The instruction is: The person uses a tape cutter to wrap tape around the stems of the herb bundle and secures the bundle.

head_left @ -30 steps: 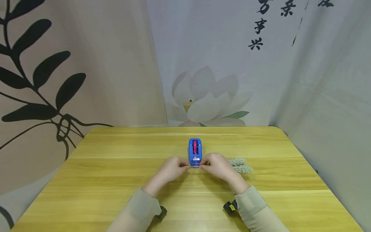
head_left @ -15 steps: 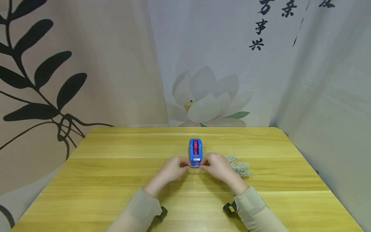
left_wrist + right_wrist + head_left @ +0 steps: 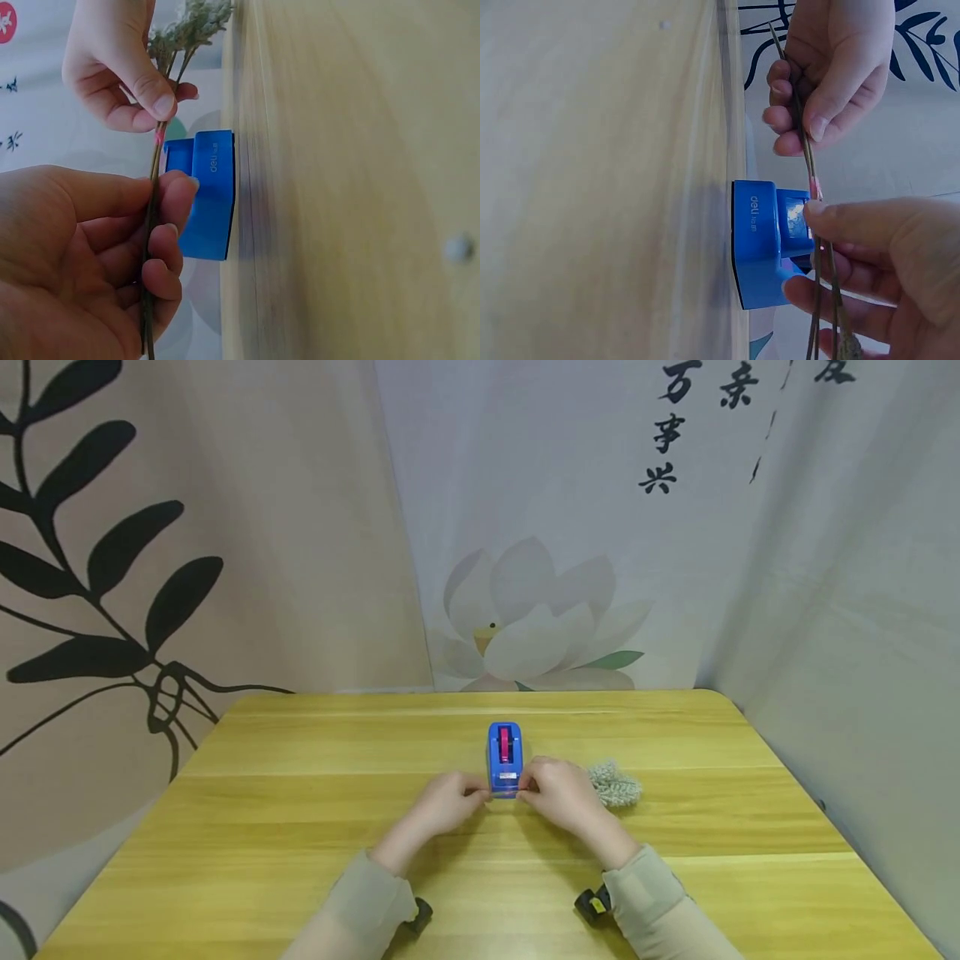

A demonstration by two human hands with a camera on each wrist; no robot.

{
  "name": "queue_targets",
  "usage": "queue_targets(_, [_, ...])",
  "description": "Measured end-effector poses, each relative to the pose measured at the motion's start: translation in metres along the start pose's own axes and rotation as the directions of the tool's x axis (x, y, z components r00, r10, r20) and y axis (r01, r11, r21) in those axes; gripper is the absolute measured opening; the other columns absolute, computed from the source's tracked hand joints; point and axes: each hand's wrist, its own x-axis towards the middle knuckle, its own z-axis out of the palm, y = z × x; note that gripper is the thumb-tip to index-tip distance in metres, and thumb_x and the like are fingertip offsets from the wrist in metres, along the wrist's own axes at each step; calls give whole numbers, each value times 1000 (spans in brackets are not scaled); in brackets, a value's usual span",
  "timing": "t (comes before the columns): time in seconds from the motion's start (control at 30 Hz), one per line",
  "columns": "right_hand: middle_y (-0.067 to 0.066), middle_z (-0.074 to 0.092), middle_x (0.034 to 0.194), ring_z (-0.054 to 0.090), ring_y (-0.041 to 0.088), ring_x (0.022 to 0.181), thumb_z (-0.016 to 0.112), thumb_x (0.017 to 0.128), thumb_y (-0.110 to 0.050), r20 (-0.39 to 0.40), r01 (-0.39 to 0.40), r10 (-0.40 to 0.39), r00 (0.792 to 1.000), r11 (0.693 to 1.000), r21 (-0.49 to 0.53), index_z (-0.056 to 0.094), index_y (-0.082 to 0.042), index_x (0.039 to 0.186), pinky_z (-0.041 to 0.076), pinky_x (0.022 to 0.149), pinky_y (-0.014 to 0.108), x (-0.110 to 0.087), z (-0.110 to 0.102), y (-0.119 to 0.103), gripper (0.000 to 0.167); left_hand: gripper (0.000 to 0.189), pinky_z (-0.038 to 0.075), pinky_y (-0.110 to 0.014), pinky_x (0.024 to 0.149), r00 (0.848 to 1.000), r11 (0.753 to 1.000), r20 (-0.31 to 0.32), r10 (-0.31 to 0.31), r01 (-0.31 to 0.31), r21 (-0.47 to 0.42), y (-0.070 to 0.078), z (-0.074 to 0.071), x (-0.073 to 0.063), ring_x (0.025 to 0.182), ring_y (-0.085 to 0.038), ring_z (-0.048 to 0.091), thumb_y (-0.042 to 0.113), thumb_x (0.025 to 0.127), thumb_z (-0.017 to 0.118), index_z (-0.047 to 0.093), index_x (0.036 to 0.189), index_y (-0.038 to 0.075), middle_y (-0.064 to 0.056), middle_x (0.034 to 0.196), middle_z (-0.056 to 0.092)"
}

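Observation:
A small bunch of dried flowers with pale green-grey heads [image 3: 615, 785] lies sideways across both hands. My left hand [image 3: 444, 803] pinches the lower part of its thin brown stems [image 3: 154, 176] between thumb and fingers. Nearer the heads, my right hand [image 3: 564, 792] pinches the same stems. Between the two hands a short band of pink tape [image 3: 814, 185] is around the stems. Just beyond the fingertips stands a blue tape dispenser [image 3: 505, 770] with a pink reel; in the wrist views it sits behind the stems.
The wooden table [image 3: 300, 843] extends around the hands and the dispenser. A patterned cloth backdrop [image 3: 322, 527] hangs behind its far edge, and a pale curtain [image 3: 840, 610] is at the right. Black wrist cameras [image 3: 592, 903] sit under the sleeves.
The flower heads have turned from two spread sprays into one closer cluster, slightly further left. Both hands stay nearly in place. The head view has tilted slightly.

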Motion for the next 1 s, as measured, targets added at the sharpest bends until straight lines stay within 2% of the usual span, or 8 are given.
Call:
queue_targets(0.13, [-12,56,74,50,4,64,81,79,-23,20,-25,24,1000,999,30,67,-19,77,44,58,25,1,0,0,14,15,45,-28,59,1000,1000,-15,-12,12,-1,1,-1,0,65,-11,51,12,94,62,74,92,4,1,76,65])
queue_targets(0.3, [-8,59,78,53,7,68,79,81,-25,69,-61,56,996,996,72,71,-14,86,46,60,28,3,-1,-1,15,13,48,-29,64,999,1000,-31,-27,27,-4,1,-2,2,69,-12,54,11,93,64,75,92,5,2,80,67])
queue_targets(0.4, [-6,63,81,56,9,71,76,83,-25,91,-54,47,995,996,76,74,-12,89,48,63,30,3,-2,-1,15,12,50,-31,67,999,999,-38,-39,38,-10,1,-3,2,71,-12,55,11,92,65,76,92,5,2,83,68])
queue_targets(0.6, [-6,68,82,60,8,71,74,85,-24,152,-29,18,988,997,73,76,-14,86,51,68,30,7,-4,0,10,11,53,-35,74,998,999,-56,-42,41,-13,2,-3,2,80,-13,61,11,91,66,76,94,7,-2,90,71])
queue_targets(0.8, [-9,64,71,52,8,60,76,83,-23,289,-55,-10,957,975,215,73,-13,79,48,60,29,17,-10,6,11,10,52,-32,70,997,999,-65,-40,39,-24,0,-3,2,78,-12,60,8,89,68,76,93,7,-1,89,71])
queue_targets(0.93, [-7,63,68,49,7,57,74,86,-27,362,-69,-55,931,945,319,72,-11,77,45,56,27,22,-13,11,18,9,50,-30,66,997,998,-57,-51,49,-37,0,-1,2,75,-12,57,8,89,68,76,92,9,0,89,70])
queue_targets(1.0, [-2,63,65,44,7,52,71,88,-29,381,-112,-41,924,922,370,73,-8,75,39,50,25,23,-13,13,25,9,50,-30,66,997,998,-58,-56,54,-37,0,-1,2,76,-12,57,9,89,68,76,92,10,0,90,70])
